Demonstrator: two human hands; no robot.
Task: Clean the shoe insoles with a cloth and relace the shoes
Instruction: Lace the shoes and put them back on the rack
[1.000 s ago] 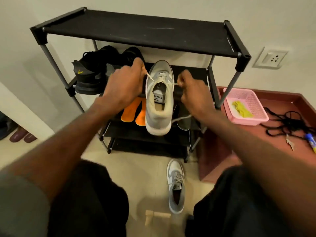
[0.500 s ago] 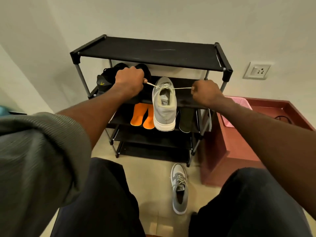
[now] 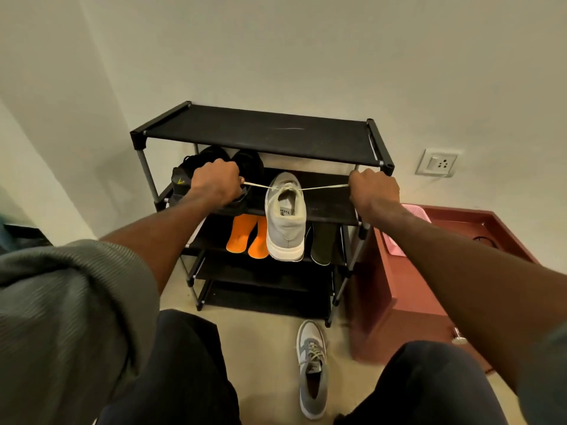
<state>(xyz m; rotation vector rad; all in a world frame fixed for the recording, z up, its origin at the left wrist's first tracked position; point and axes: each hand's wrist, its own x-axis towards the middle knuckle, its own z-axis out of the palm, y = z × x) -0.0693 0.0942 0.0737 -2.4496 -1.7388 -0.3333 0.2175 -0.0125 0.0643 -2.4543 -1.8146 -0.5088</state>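
A grey sneaker (image 3: pixel 285 222) with a white sole rests on the middle shelf of the black shoe rack (image 3: pixel 260 139), heel toward me. Its white lace (image 3: pixel 325 187) runs taut out of both sides. My left hand (image 3: pixel 216 184) is closed on the left lace end, my right hand (image 3: pixel 372 190) on the right end, both held wide apart at shoe-top height. Two orange insoles (image 3: pixel 248 237) lie on the lower shelf left of the sneaker, a dark insole (image 3: pixel 322 243) to its right. The matching grey sneaker (image 3: pixel 311 368), laced, lies on the floor between my knees.
Black shoes (image 3: pixel 184 182) sit on the rack behind my left hand. A maroon low table (image 3: pixel 408 286) stands right of the rack with a pink basket (image 3: pixel 412 210) on it, mostly hidden by my right arm. A wall socket (image 3: pixel 437 162) is at right.
Both hands have pulled outward, away from the sneaker, drawing the lace ends long and taut. The view has backed away from the rack and tilted up.
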